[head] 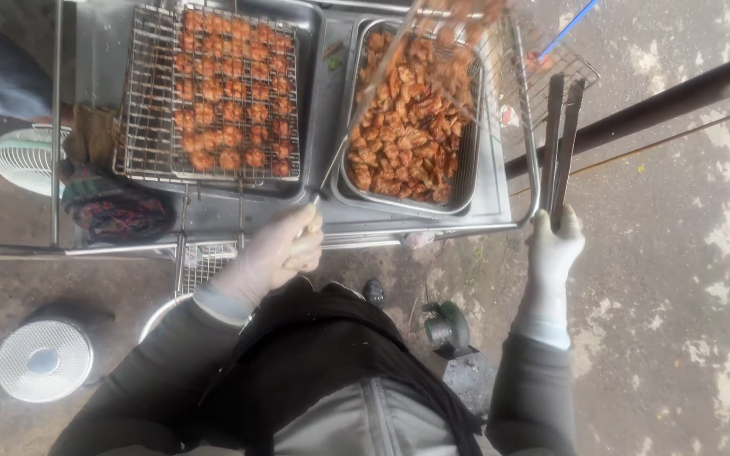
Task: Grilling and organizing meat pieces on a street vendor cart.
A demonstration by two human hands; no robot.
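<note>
My gloved left hand (279,250) grips the long handle of a wire grill basket (500,51), which is tilted up over a steel tray (466,181) heaped with grilled meat pieces (407,127); a few pieces still cling to the raised mesh. My gloved right hand (553,247) holds dark metal tongs (561,143), pointing up beside the cart's right rail. A second wire grill basket (213,93) lies flat on the left tray, filled with rows of grilled pieces.
The trays sit on a steel cart (433,232). A white fan (23,156) and another person's leg are at the left. A round mesh fan (44,359) stands on the concrete below. A dark pipe (669,101) runs at the right. A small green tool (447,328) lies by my feet.
</note>
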